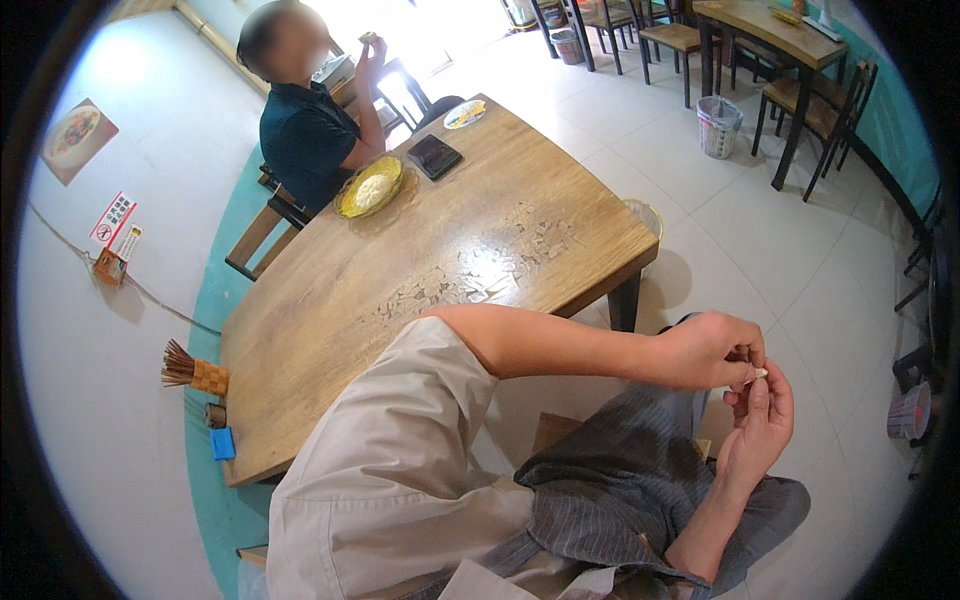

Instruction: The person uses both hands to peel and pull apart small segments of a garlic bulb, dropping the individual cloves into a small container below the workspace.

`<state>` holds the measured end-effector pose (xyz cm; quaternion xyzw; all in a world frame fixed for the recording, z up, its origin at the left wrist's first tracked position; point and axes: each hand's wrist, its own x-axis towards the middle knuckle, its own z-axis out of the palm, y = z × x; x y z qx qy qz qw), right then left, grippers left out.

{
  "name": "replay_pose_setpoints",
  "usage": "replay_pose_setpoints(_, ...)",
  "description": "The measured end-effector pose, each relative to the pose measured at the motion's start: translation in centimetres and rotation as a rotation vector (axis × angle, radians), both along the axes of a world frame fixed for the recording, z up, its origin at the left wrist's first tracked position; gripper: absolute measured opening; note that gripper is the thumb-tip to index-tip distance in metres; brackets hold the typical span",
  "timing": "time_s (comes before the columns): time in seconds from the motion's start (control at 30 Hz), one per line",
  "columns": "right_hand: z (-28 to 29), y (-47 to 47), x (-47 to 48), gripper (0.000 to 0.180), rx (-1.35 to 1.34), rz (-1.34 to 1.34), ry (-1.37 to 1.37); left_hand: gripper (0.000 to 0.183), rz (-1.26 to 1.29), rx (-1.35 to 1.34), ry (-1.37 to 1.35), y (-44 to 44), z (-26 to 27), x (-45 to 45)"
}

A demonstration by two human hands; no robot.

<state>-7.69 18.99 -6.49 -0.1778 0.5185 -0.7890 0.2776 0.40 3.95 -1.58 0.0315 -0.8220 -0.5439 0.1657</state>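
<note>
My left hand and my right hand meet at the fingertips, above my lap and past the table's near corner. Pinched between them is a small whitish piece, too small to name. The left forearm crosses in front of the table edge, while the right one rises from below. A grey striped apron covers my lap under both hands.
On the wooden table are a yellow basket holding a white bun, a black flat device and a plate. A seated person holds up a food piece. Chopsticks stand by the wall; a bin is on the floor.
</note>
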Motion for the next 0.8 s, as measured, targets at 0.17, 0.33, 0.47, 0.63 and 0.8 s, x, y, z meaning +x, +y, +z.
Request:
replay_pose_setpoints(0.17,3.0,-0.6,-0.2,0.028,0.038,-0.071,0.017,0.018,0.048,0.085,0.086,0.1,0.8,-1.6)
replay_pose_setpoints(0.33,3.0,-2.1,-0.4,0.034,-0.11,0.092,0.06,0.016,0.098,0.347,-0.017,-0.8,2.1,0.2)
replay_pose_setpoints(0.47,2.8,-0.9,-0.7,0.034,-0.229,0.078,0.109,0.016,0.037,0.349,-0.033,0.1,2.5,-0.4)
replay_pose_setpoints(0.63,2.7,-0.5,-0.3,0.033,-0.13,0.016,0.145,0.016,0.063,0.219,-0.101,0.1,2.4,-0.5)
replay_pose_setpoints(0.8,2.0,-0.6,-0.2,0.033,-0.042,-0.021,0.301,0.016,0.093,0.189,-0.103,-0.4,1.2,-0.4)
